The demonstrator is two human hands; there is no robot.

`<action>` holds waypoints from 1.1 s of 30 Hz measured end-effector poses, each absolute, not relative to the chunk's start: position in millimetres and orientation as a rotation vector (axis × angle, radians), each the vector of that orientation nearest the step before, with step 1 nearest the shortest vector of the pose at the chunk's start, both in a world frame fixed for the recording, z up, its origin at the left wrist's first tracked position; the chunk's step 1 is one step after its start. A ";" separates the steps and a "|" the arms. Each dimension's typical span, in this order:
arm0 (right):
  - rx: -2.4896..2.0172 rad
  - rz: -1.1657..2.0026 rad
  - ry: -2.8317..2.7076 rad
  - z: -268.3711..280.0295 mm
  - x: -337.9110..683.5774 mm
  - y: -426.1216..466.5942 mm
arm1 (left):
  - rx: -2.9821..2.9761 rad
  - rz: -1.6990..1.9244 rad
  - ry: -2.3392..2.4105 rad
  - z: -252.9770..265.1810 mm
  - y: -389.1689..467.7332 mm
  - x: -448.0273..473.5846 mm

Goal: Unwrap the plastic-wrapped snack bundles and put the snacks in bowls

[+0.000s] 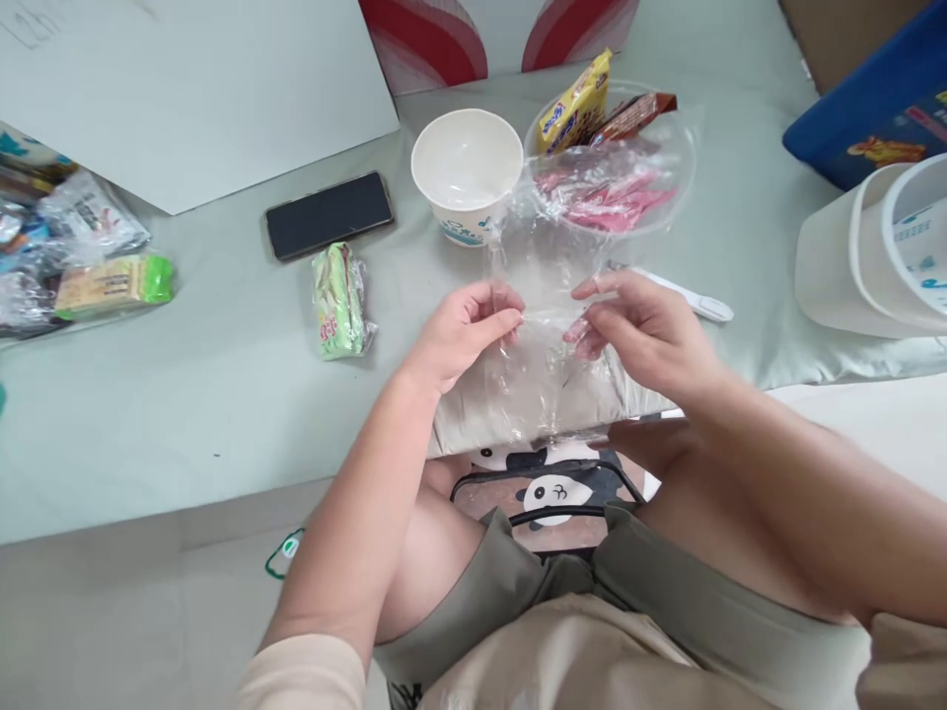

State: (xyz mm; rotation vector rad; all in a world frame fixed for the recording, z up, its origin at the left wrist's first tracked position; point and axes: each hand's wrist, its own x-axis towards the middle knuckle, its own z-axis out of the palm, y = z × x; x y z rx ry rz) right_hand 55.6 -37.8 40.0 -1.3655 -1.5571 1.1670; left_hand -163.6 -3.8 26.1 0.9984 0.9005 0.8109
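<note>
A clear plastic bag (544,340) stretches between my hands, hanging over the front edge of the table. My left hand (473,325) pinches its left side between thumb and fingers. At the bag's right side, my right hand (628,325) has its thumb in front and some fingertips behind the film, with the index finger lifted. Just beyond my hands is a white paper cup (468,168), upright. Right of it, a clear bowl (688,163) holds a yellow snack packet (577,104), a brown packet (632,118) and pink wrapped pieces (614,197).
A white pen-like tool (692,296) lies beside my right hand. Left are a green snack packet (340,301), a phone (329,215) and several packaged snacks (110,281). White tubs (843,256) and a blue package (880,108) stand right. A white box (222,89) is behind.
</note>
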 end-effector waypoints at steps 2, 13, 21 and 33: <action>-1.410 1.082 -1.626 39.5 60.7 -37.6 | 1.062 0.779 0.935 26.8 -3.6 -166.6; -1.004 0.628 -2.013 42.6 73.5 -38.3 | 1.115 0.781 0.885 26.6 0.2 -176.2; -1.305 0.693 -1.818 40.0 73.2 -37.7 | 1.137 0.866 0.885 19.4 3.1 -178.0; -1.268 1.165 -1.481 21.9 60.2 -39.5 | 1.296 0.991 0.784 18.9 -3.0 -177.4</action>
